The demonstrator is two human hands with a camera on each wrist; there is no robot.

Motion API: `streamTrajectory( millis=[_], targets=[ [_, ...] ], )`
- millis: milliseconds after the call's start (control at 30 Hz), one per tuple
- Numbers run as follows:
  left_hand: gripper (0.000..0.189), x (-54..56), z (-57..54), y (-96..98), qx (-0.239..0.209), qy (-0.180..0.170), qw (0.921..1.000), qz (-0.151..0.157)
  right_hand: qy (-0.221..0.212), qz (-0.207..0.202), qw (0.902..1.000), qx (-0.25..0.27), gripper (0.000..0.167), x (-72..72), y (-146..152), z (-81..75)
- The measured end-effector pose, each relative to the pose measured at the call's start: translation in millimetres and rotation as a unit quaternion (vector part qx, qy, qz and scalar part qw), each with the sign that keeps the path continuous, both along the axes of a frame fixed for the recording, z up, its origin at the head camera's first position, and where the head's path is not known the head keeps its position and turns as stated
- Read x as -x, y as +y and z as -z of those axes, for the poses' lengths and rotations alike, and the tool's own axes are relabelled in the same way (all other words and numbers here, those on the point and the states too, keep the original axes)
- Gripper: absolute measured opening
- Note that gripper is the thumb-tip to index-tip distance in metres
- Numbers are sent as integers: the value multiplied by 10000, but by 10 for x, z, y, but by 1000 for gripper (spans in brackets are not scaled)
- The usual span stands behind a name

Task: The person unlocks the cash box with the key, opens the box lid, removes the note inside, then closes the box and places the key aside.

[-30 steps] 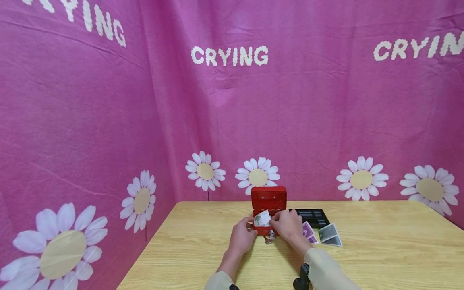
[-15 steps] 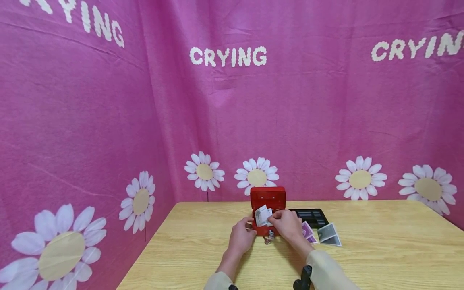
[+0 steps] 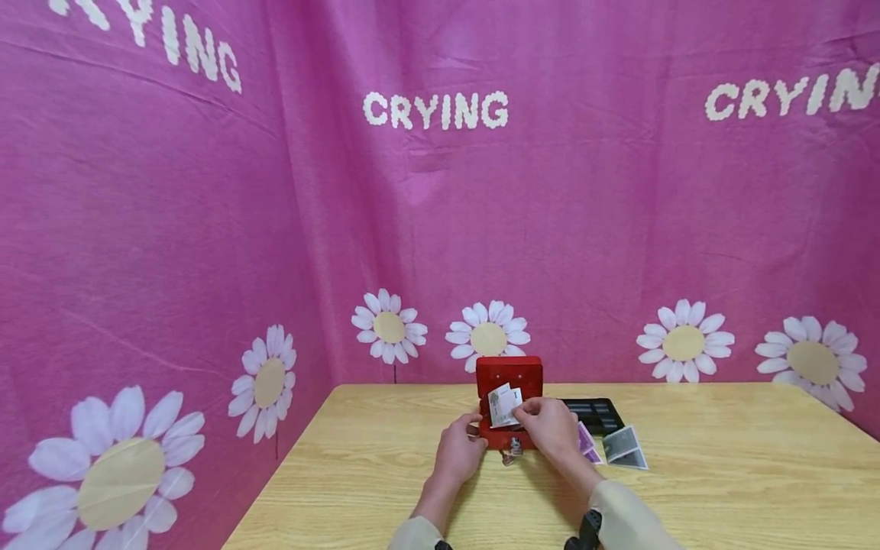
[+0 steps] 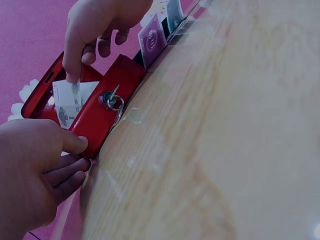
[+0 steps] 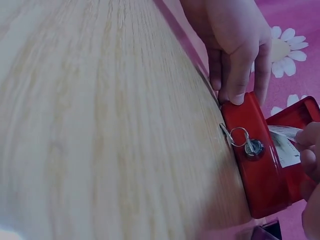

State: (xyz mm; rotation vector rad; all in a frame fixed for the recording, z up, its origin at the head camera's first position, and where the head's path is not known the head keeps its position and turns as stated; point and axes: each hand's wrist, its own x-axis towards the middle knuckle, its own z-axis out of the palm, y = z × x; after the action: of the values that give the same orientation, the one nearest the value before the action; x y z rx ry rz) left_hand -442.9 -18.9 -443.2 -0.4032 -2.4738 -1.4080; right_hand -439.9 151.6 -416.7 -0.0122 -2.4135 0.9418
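A red cash box stands on the table with its lid raised at the back. In its front lock sits a key on a ring. My left hand holds the box's left front corner, the thumb against the front wall and the fingers along the side. Pale banknotes stick up out of the box at a tilt. Between thumb and fingertips my right hand pinches them by their right edge. The box's inside is mostly hidden by the notes and the front wall.
Just right of the box lies a black compartment tray. In front of it, purple notes and a folded grey-green note stand on the wooden table. A pink curtain hangs behind the table.
The banknotes in my right hand have risen and shifted slightly to the right, fanning apart a little. My right hand has moved slightly right; the left hand stays at the box corner.
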Motion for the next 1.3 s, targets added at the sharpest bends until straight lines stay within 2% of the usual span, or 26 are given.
streamTrajectory(
  millis=[500, 700, 1133, 1300],
  targets=[
    [39, 11, 6, 11, 67, 66, 9999, -62, -132, -155, 9995, 247, 16, -122, 130, -137],
    [40, 2, 15, 16, 73, 102, 9999, -29, -125, -251, 9992, 291, 15, -222, 170, -214],
    [40, 22, 32, 20, 63, 81, 9999, -27, -130, -148, 9994, 268, 15, -380, 270, -288],
    [39, 8, 19, 15, 55, 143, 9999, 1, -298, -260, 9985, 391, 17, -441, 321, -314]
  ],
)
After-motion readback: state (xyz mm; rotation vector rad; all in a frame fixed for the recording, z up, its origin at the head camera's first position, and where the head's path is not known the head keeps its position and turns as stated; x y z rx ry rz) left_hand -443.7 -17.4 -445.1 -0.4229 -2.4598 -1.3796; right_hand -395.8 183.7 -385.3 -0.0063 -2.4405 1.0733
